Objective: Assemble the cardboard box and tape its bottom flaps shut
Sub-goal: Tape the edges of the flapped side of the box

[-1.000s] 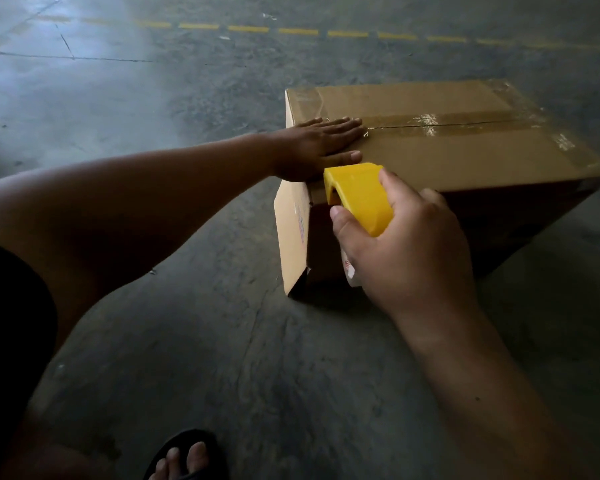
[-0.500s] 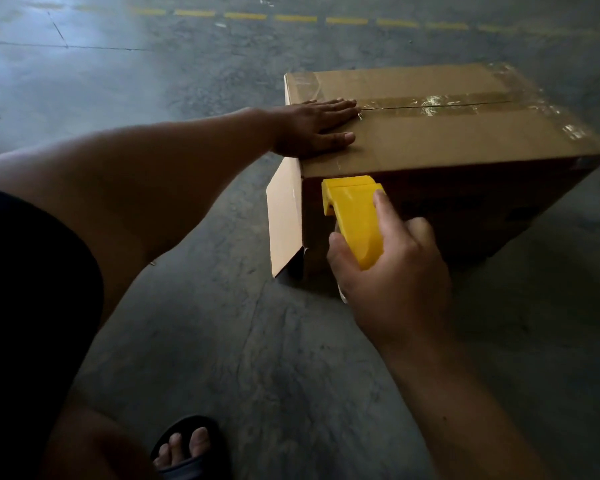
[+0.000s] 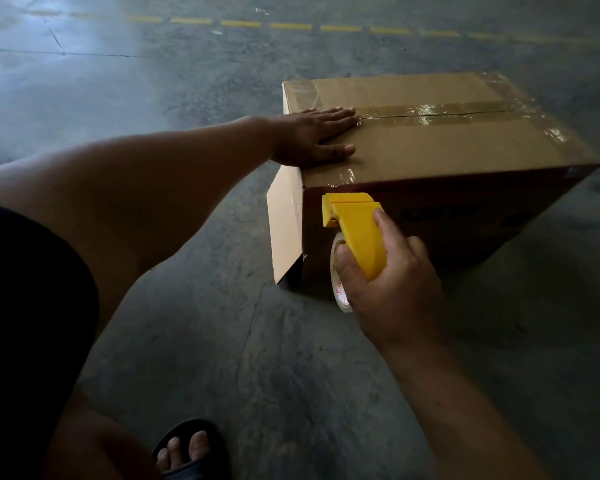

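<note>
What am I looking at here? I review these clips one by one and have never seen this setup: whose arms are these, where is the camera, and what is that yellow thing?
There is no machine. A person works with two bare hands, and the single camera sits on their head, looking forward and down, so the arms reach in from the bottom of the picture.

On the concrete floor stands a cardboard box, with the flaps that face up already closed. Clear tape runs along their middle seam and shines along the edges.

The left hand lies flat and open on the near left corner of the box top, pressing it down. The right hand grips a yellow tape dispenser with a roll of tape in it, held against the box's front side just below the top edge.

A sandalled foot shows at the bottom.
</note>
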A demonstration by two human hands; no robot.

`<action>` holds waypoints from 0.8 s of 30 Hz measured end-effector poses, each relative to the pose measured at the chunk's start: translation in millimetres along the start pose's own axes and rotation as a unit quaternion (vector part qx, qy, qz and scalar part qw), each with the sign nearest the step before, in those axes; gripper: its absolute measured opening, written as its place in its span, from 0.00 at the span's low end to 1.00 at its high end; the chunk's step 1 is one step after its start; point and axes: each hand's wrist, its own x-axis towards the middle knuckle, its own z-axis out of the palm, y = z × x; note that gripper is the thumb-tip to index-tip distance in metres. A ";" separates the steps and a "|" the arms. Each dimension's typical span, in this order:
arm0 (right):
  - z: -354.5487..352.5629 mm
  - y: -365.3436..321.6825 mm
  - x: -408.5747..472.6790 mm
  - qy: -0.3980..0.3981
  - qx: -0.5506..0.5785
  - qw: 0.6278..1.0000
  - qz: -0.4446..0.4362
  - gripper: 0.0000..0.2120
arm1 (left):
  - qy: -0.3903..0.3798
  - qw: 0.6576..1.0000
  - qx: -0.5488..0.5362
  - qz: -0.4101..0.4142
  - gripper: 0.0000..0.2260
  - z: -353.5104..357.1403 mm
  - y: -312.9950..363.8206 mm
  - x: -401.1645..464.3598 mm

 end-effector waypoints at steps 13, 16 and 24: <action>19.8 27.7 -6.9 -0.040 0.012 0.997 0.062 0.31 | -0.011 1.000 0.005 -0.012 0.40 -0.8 4.3 -3.2; 16.2 29.9 -4.3 -0.009 0.014 0.999 0.034 0.32 | -0.005 1.000 0.008 -0.018 0.40 -0.1 1.8 -1.9; 9.5 15.4 -1.3 0.034 0.005 0.999 0.009 0.35 | 0.039 0.998 -0.018 -0.037 0.34 -9.7 20.5 -17.8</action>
